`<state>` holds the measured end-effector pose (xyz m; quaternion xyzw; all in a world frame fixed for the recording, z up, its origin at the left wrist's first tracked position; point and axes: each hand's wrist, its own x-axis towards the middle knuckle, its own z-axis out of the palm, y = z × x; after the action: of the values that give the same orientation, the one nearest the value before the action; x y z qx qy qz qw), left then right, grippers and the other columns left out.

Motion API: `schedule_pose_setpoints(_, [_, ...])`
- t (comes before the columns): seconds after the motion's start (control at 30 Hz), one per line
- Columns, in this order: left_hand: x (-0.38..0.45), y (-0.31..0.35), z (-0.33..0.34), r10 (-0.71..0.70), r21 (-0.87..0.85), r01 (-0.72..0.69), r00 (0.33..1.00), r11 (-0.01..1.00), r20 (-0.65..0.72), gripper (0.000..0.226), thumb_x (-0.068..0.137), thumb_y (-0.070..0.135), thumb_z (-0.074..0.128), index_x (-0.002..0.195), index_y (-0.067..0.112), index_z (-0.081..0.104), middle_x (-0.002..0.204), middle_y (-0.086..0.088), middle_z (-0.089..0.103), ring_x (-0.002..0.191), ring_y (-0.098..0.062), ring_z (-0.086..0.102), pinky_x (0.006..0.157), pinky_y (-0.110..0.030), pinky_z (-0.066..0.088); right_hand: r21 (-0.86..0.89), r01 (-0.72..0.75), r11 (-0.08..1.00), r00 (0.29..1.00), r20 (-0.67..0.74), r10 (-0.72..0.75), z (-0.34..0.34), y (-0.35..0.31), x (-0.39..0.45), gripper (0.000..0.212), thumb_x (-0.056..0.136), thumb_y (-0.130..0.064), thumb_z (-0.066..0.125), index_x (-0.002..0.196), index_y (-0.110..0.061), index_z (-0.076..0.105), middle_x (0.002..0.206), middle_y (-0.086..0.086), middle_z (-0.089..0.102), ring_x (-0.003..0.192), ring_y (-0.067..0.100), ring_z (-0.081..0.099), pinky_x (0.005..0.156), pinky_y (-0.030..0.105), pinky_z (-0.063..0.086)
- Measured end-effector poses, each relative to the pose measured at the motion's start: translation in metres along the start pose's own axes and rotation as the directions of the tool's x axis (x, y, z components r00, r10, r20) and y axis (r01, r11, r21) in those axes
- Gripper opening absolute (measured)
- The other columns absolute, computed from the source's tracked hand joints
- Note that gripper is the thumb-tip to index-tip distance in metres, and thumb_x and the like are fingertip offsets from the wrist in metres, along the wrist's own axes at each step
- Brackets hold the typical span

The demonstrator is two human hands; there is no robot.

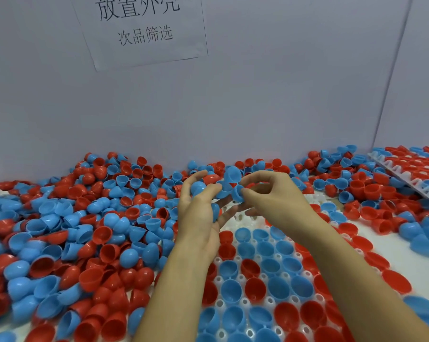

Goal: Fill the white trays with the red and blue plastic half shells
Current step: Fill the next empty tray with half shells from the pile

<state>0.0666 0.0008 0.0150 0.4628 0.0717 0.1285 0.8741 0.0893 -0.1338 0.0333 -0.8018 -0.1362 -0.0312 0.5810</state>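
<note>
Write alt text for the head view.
Two hands, the left hand and the right hand, hold blue shells above a partly filled white tray. Loose red and blue shells cover the table around it.

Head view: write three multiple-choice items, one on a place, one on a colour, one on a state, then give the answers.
1. Where is the second, filled tray?
A. far right
B. far left
C. on the wall

2. What colour is the shell the right hand pinches?
A. red
B. blue
C. white

3. The near tray's far sockets, by the hands, are:
A. filled
B. empty
C. covered

A: the second tray leans at far right.
B: the right hand pinches a blue shell.
B: bare white sockets show on the near tray.
</note>
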Motion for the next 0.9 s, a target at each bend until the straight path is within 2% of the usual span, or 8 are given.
schedule_pose_setpoints(0.1, [0.000,0.000,0.001,0.001,-0.002,-0.001,1.000,1.000,0.011,0.030,0.094,0.006,0.063,0.117,0.026,0.065,0.102,-0.009,0.076,0.080,-0.021,0.076,0.059,-0.033,0.058,-0.070,0.027,0.997,1.000,0.013,-0.026,0.002,0.001,-0.001,0.016,0.093,-0.016,0.066,0.103,-0.027,0.058,0.072,-0.004,0.076,0.068,0.008,0.073,0.069,0.026,0.060])
schedule_pose_setpoints(0.23, [0.000,0.001,0.001,-0.007,-0.004,0.007,1.000,1.000,0.025,0.030,0.094,0.005,0.063,0.117,0.025,0.065,0.105,-0.013,0.074,0.082,-0.026,0.076,0.061,-0.036,0.059,-0.078,0.084,0.993,0.996,-0.003,-0.084,0.001,-0.001,-0.003,0.031,0.093,-0.012,0.065,0.103,-0.033,0.044,0.071,0.007,0.075,0.063,0.015,0.073,0.066,0.032,0.062])
schedule_pose_setpoints(0.4, [0.000,0.003,0.001,-0.007,-0.009,0.008,1.000,1.000,0.012,0.030,0.094,0.006,0.064,0.115,0.027,0.066,0.105,-0.010,0.074,0.080,-0.022,0.075,0.057,-0.031,0.057,0.029,0.096,0.995,0.995,0.019,-0.097,-0.003,-0.004,-0.004,0.026,0.099,-0.004,0.054,0.104,-0.029,0.053,0.071,0.009,0.075,0.063,0.020,0.075,0.054,0.025,0.059])
schedule_pose_setpoints(0.53, [-0.001,0.003,0.000,-0.010,0.002,0.010,1.000,1.000,-0.005,0.028,0.093,0.008,0.064,0.110,0.030,0.067,0.111,-0.010,0.073,0.088,-0.025,0.074,0.057,-0.031,0.057,0.108,0.033,0.994,0.999,0.031,-0.037,-0.006,-0.005,-0.002,0.022,0.100,-0.005,0.051,0.110,-0.023,0.060,0.078,0.006,0.077,0.069,0.020,0.076,0.059,0.025,0.060])
schedule_pose_setpoints(0.63, [-0.002,0.005,0.001,-0.011,0.001,0.011,1.000,1.000,-0.005,0.028,0.093,0.008,0.065,0.111,0.029,0.067,0.111,-0.010,0.072,0.085,-0.023,0.073,0.056,-0.030,0.056,0.052,0.061,0.997,0.997,-0.048,-0.059,-0.010,-0.003,0.000,0.026,0.097,-0.002,0.055,0.101,-0.023,0.069,0.074,0.007,0.070,0.067,0.015,0.065,0.066,0.035,0.062])
schedule_pose_setpoints(0.7, [-0.002,0.005,0.002,-0.012,0.014,0.012,1.000,1.000,-0.002,0.029,0.093,0.008,0.065,0.112,0.030,0.067,0.111,-0.009,0.072,0.081,-0.020,0.074,0.056,-0.029,0.056,-0.006,0.096,0.995,0.992,-0.080,-0.096,-0.014,-0.004,0.000,0.029,0.093,-0.002,0.061,0.090,-0.028,0.073,0.070,0.005,0.057,0.056,0.007,0.048,0.054,0.018,0.054])
schedule_pose_setpoints(0.77, [-0.003,0.005,0.002,-0.011,0.035,0.011,1.000,0.999,0.004,0.029,0.093,0.008,0.064,0.113,0.030,0.067,0.112,-0.010,0.071,0.080,-0.020,0.074,0.056,-0.028,0.056,-0.018,0.113,0.993,0.990,-0.086,-0.115,-0.020,-0.007,-0.001,0.030,0.091,-0.001,0.065,0.085,-0.028,0.074,0.063,0.003,0.053,0.048,0.007,0.042,0.047,0.010,0.042])
schedule_pose_setpoints(0.9, [-0.005,0.004,0.006,-0.007,0.062,0.006,1.000,0.998,0.019,0.028,0.093,0.008,0.064,0.112,0.029,0.066,0.111,-0.010,0.072,0.083,-0.021,0.072,0.057,-0.028,0.056,0.011,0.095,0.995,0.992,-0.087,-0.094,-0.028,-0.012,-0.004,0.027,0.086,-0.003,0.070,0.083,-0.030,0.073,0.070,-0.004,0.073,0.056,0.011,0.067,0.053,0.011,0.050])
